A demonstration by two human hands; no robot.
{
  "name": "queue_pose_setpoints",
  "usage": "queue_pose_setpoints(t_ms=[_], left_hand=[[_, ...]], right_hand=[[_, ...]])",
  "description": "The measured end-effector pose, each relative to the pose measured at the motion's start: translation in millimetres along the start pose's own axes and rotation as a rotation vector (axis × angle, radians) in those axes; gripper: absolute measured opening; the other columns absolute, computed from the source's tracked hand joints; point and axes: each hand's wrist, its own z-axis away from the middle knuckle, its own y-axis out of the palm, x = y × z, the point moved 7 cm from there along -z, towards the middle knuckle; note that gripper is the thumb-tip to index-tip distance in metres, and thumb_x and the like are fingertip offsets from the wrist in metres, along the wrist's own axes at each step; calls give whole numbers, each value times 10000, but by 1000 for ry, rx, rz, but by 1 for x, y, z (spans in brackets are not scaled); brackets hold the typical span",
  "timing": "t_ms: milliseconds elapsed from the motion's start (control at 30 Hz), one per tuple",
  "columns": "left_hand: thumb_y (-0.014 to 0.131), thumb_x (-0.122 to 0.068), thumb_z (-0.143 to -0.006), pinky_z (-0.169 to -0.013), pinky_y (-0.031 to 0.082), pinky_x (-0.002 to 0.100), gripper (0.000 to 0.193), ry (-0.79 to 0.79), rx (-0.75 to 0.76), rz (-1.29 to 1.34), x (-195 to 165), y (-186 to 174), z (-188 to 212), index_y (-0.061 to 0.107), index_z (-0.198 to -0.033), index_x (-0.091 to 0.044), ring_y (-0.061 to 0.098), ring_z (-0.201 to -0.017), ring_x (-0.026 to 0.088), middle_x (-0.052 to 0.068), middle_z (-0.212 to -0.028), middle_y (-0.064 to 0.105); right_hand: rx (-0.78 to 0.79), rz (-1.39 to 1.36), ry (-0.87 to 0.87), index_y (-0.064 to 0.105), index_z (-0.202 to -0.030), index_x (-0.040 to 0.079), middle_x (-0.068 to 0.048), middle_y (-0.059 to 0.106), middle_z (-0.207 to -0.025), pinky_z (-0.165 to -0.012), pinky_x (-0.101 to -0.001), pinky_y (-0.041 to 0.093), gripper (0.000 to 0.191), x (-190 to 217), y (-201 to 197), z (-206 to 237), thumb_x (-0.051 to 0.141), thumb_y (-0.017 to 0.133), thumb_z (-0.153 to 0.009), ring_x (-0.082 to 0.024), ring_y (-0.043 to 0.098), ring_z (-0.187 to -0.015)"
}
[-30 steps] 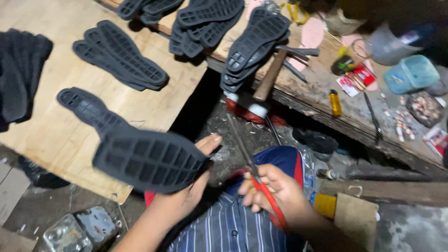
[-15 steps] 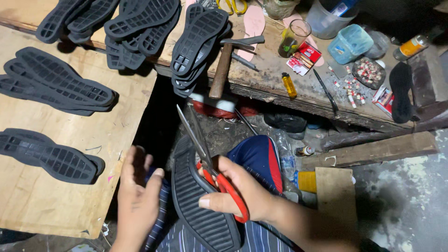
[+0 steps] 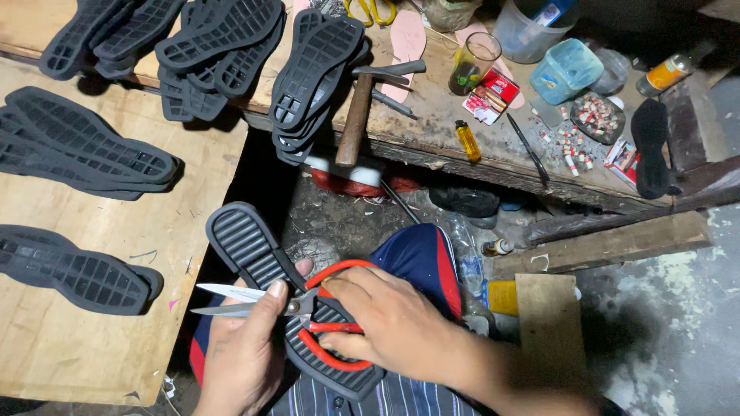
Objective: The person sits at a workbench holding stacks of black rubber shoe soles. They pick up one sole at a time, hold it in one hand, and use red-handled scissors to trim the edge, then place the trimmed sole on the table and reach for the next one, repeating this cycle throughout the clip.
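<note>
Right hand [image 3: 393, 323] grips scissors [image 3: 308, 304]; sole [image 3: 262, 262] beneath, left hand [image 3: 247, 347] steadying.

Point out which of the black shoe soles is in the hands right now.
The ribbed black sole in the lap, under the red-handled scissors. The left hand grips it; the right hand works the scissors. All other soles lie on boards and bench.

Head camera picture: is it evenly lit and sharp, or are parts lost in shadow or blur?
Head view: unevenly lit; the plywood board and workbench are bright, the gap beneath the bench falls into deep shadow. The right hand, the left hand, the red-handled scissors and the black shoe sole look sharp; the right forearm at the bottom edge is dark and soft.
</note>
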Motion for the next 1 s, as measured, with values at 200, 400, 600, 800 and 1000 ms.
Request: queue_pose_setpoints(t_ms=[200,400,600,800,1000], left_hand=[[490,-83,-996,-922,572,525,417,31,-208,55,-15,-37,-9,489,-1384,70,679,-1072,330,256,-1307,658],[444,-112,-1023,-974,555,543,451,72,-364,-15,-29,-77,-7,478,-1398,135,661,-1160,369,298,-1348,630],[431,-125,-1017,-1006,525,548,467,33,-385,-50,-13,-75,-19,468,-1434,82,647,-1186,365,289,-1344,626],[417,-139,-1023,-1002,518,555,488,11,-346,-28,-6,-76,-29,452,-1487,9,636,-1193,358,271,-1354,623],[429,-76,-1000,-984,539,539,495,60,-368,-62,-6,-73,-29,436,-1491,-14,641,-1191,355,290,-1338,616]], right_hand=[[-717,205,325,700,-1019,-5,-110,717,-974,-823,-313,550,96,-157,-138,42,82,734,-995,-179,681,-880],[-700,758,730,766,-977,48,-194,695,-947,-885,-478,514,252,-328,-223,115,271,858,-903,-385,648,-982],[-750,779,723,795,-963,91,-189,683,-980,-875,-481,510,166,-347,-218,122,241,844,-912,-383,644,-971],[-751,742,668,734,-984,32,-162,707,-997,-864,-463,507,164,-342,-223,124,159,812,-916,-360,666,-958],[-771,546,735,788,-1025,65,-168,718,-1003,-822,-399,537,167,-366,-226,141,148,827,-885,-298,694,-874]])
